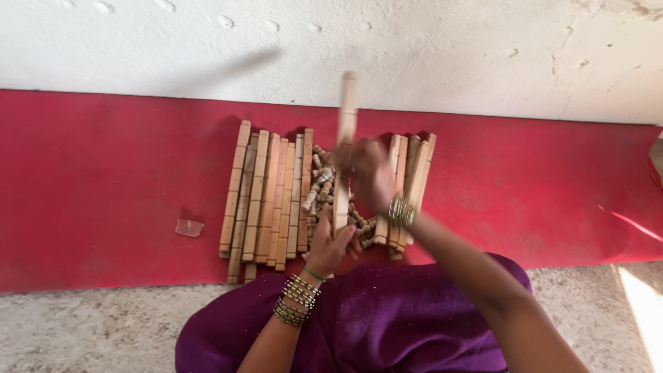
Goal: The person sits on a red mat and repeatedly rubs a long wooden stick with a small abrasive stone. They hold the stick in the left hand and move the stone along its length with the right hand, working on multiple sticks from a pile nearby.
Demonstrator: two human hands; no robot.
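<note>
Head view: at the centre of the frame a long wooden stick (343, 148) stands nearly upright, blurred. The left hand (330, 247) grips its lower end with fingers closed around it. The right hand (369, 173) touches its middle, too blurred to tell the fingers' state. Behind, small wooden pegs (320, 181) lie heaped between flat wooden strips (266, 197) on a red mat (103, 186), a small clear piece (188, 228) lower left.
</note>
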